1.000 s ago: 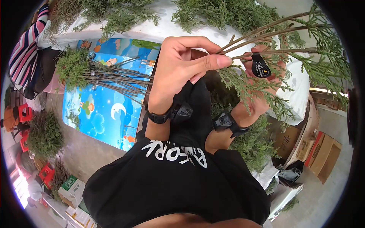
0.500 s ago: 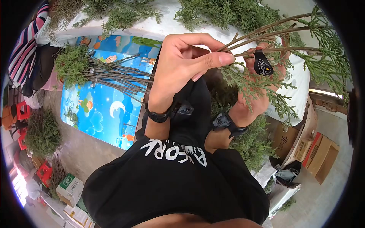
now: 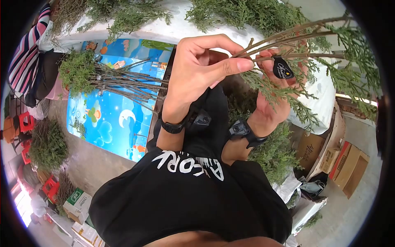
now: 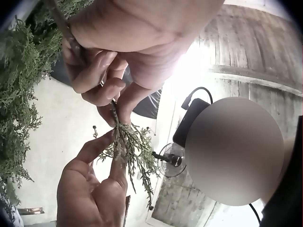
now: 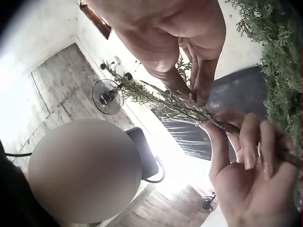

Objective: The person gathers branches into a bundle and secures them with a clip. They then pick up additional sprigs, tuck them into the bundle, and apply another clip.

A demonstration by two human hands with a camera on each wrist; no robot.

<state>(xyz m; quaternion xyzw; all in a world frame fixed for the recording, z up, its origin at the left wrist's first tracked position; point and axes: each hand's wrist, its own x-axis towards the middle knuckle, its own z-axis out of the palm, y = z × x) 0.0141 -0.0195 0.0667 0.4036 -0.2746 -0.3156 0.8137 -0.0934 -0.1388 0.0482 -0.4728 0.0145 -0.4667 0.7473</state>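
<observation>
In the head view my left hand (image 3: 201, 68) pinches the bare lower stems of evergreen branches (image 3: 284, 39) between thumb and fingers. Their scaly green foliage spreads out to the right. Behind them my right hand (image 3: 273, 96) is partly covered by sprigs and a black tag (image 3: 283, 68) with white lettering. The right wrist view has my right hand (image 5: 182, 47) pinching a green sprig (image 5: 165, 101) with thumb and fingertips, close to the left fingertips. From the left wrist, my left hand (image 4: 123, 52) appears with its fingers curled round the stem.
A low table with a blue cartoon top (image 3: 109, 138) bears a bundle of cut branches (image 3: 127, 84). Loose greenery (image 3: 247, 14) lies on a white-covered surface. Cardboard boxes (image 3: 349, 168) stand at right, red stools (image 3: 50, 187) at left. A person in a striped sleeve (image 3: 29, 61) is at upper left.
My right hand's fingertips have moved left, closer to the left hand's thumb, and the black tag has shifted a little. The left hand keeps its pinch on the stems, nearly in place.
</observation>
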